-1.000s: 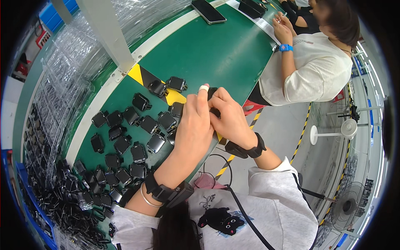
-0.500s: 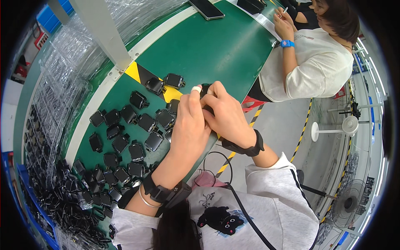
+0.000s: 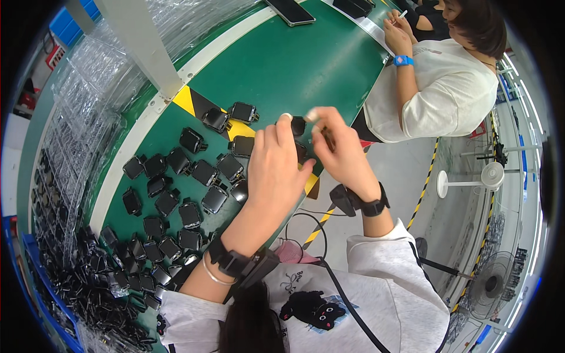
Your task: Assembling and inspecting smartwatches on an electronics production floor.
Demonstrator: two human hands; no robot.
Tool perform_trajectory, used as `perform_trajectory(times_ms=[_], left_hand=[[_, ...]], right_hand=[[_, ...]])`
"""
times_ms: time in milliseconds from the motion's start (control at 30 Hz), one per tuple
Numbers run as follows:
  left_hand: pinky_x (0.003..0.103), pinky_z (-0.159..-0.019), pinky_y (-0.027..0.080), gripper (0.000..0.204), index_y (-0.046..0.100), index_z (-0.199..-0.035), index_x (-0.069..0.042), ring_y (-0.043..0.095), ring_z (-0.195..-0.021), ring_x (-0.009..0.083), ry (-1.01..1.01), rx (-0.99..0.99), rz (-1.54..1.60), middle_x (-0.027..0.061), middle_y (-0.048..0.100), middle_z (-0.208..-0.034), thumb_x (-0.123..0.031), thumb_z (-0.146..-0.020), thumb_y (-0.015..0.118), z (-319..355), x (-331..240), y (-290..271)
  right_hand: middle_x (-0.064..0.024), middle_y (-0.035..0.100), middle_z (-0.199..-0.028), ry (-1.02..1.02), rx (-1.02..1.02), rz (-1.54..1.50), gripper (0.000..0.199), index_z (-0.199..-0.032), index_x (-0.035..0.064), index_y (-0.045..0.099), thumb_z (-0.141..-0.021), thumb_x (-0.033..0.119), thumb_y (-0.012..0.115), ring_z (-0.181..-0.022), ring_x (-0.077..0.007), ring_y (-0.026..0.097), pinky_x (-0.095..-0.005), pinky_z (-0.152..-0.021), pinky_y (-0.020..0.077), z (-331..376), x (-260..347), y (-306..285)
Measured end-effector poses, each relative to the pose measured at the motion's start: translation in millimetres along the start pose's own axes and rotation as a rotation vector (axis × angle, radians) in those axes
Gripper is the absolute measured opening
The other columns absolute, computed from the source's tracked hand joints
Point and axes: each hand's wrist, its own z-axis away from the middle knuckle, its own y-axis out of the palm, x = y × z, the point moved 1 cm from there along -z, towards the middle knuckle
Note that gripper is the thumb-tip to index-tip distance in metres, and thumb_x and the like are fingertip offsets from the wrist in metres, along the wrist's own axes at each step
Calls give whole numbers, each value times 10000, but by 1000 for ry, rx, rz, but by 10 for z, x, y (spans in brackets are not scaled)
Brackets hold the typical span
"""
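My left hand (image 3: 275,162) is over the green work surface (image 3: 282,65), with a pale cover on one fingertip. It grips a black watch-like device (image 3: 302,152) between fingers and thumb, mostly hidden by the hand. Just beyond, another black square device (image 3: 298,125) lies between my two hands. My right hand (image 3: 342,154) is apart from the left, raised near the table edge; its fingers are loosely curved and spread, holding nothing visible. Pale covers sit on its fingertips too. To the left of my left hand lie several similar black devices (image 3: 204,173), one (image 3: 241,146) close beside it.
A dense heap of black devices (image 3: 100,294) fills the lower left. Stacked clear plastic trays (image 3: 88,100) line the far left behind a grey post (image 3: 141,47). A phone (image 3: 291,12) lies at the far edge. A co-worker in a white shirt (image 3: 441,88) sits at right.
My right hand has come away from the left and shifted right, its fingers opening. My left hand stays nearly in place, and the device beyond is now in plainer sight.
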Motion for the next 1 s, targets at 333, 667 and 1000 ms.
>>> perform_trajectory(times_ms=[333, 667, 1000], left_hand=[[382, -802, 466, 747, 319, -1259, 63, 530, -940, 348, -26, -43, -69, 204, 535, -988, -21, -649, 742, -64, 33, 94], [366, -800, 472, 769, 324, -1267, 45, 532, -933, 324, 1, -131, -138, 177, 525, -983, -10, -633, 756, -322, 3, 107], [426, -845, 455, 674, 355, -1234, 68, 540, -954, 388, 15, -98, -95, 239, 562, -1031, 3, -684, 740, -301, 53, -82]], right_hand=[[-105, 527, -708, -269, -53, 110, 105, -854, -2, 507, -807, -7, 600, -596, -225, 512, -317, -560, 422, -60, -96, 198], [-158, 552, -769, -257, 9, 293, 78, -830, -6, 572, -784, 29, 625, -650, -309, 563, -372, -598, 458, -430, -36, 129], [17, 524, -840, -171, -695, -891, 157, -949, 28, 554, -979, 171, 495, -754, -59, 499, -203, -666, 421, 487, -774, -42]])
